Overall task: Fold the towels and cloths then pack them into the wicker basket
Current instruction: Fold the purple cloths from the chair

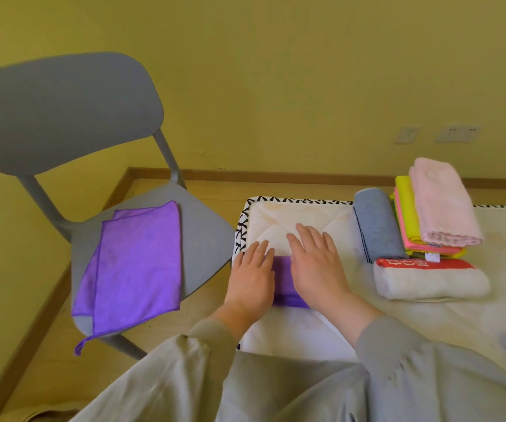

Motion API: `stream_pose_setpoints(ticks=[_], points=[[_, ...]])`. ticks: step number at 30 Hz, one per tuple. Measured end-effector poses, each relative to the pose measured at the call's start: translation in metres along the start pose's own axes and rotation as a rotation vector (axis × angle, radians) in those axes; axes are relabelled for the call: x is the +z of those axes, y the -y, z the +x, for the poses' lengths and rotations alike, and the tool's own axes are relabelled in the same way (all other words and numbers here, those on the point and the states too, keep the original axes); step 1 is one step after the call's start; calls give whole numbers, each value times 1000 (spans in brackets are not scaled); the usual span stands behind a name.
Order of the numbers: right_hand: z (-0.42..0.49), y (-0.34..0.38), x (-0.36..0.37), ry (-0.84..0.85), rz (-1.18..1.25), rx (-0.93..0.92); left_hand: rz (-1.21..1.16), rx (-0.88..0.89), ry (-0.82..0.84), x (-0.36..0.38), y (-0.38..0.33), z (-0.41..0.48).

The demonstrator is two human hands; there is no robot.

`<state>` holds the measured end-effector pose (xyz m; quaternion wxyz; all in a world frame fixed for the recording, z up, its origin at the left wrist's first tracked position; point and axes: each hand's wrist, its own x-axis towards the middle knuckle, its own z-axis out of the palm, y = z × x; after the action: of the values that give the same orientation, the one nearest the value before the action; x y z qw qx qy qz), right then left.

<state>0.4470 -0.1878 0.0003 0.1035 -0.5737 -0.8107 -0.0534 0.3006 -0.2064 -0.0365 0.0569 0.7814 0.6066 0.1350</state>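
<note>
Now my left hand point(253, 275) and right hand point(318, 266) lie flat, side by side, fingers straight, pressing the folded purple cloth point(282, 278) on the mattress point(276, 214). I should smooth outward evenly, so the creases set without shifting the layers.

left grip point(253, 278), right grip point(318, 266) — flat, palms down

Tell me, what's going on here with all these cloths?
A person presses the left hand and right hand flat on a small folded purple cloth on the white mat. A second purple cloth lies half folded on the grey chair. Folded towels sit piled at the right. No basket is in view.
</note>
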Motion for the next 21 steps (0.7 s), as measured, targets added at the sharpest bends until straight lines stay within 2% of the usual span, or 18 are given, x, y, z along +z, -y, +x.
stream_pose_setpoints(ticks=[1, 3, 5, 6, 9, 12, 14, 15, 18, 21], points=[[-2, 0, 7, 32, 27, 74, 22, -31, 108, 2, -4, 1], [-1, -8, 12, 110, 194, 344, 54, -44, 249, 9, -5, 3], [1, -25, 13, 127, 364, 547, 105, -7, 290, 19, -1, -2], [0, -33, 15, 163, 360, 559, 119, 0, 300, 24, 1, -4], [-5, -38, 21, 288, 241, 327, 171, -24, 266, 32, 4, -5], [-13, -29, 34, 324, 37, 24, 175, -18, 226, 36, 3, -3], [-17, -28, 42, 387, -84, -71, 154, -9, 237, 37, 6, -4], [-19, -33, 47, 437, -107, -81, 157, 3, 237, 35, 6, -5], [-22, -45, 50, 630, -45, 65, 151, 10, 256, 38, 10, -6], [-17, -44, 47, 679, 201, 216, 136, -12, 252, 40, 11, -7]])
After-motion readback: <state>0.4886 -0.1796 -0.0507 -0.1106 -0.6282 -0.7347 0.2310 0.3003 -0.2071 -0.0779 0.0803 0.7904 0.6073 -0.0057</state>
